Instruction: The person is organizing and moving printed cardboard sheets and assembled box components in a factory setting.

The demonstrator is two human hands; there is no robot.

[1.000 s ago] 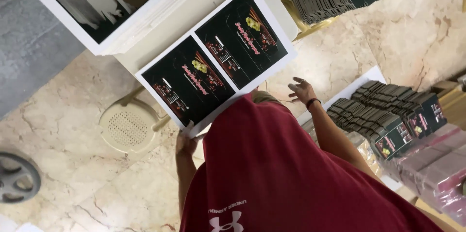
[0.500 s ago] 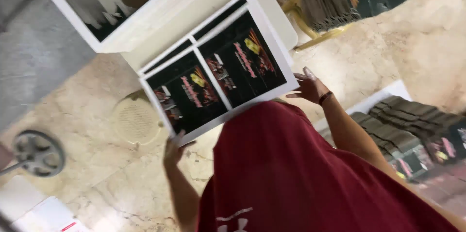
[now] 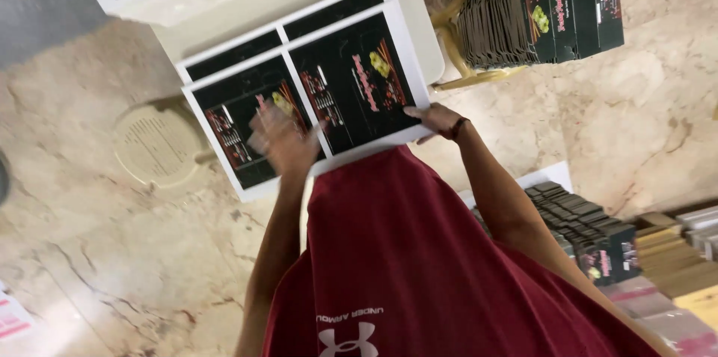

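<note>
A large printed sheet (image 3: 314,106), black panels with white margins, is lying on the white table (image 3: 224,9). The left hand (image 3: 283,140), blurred, is hovering over the sheet's near-left panel, fingers spread. The right hand (image 3: 437,119) is pinching the sheet's near-right edge.

Looking down over a dark red shirt (image 3: 419,267) at a white-bordered printed sheet (image 3: 314,103) with dark panels, lying on a white table (image 3: 247,5) in the upper middle of the frame. Left hand (image 3: 284,140), blurred, apparently lying flat on the sheet's lower left panel. Right hand (image 3: 437,119) pinching the sheet's lower right edge. Stacked dark cartons (image 3: 538,13) resting at upper right.
</note>
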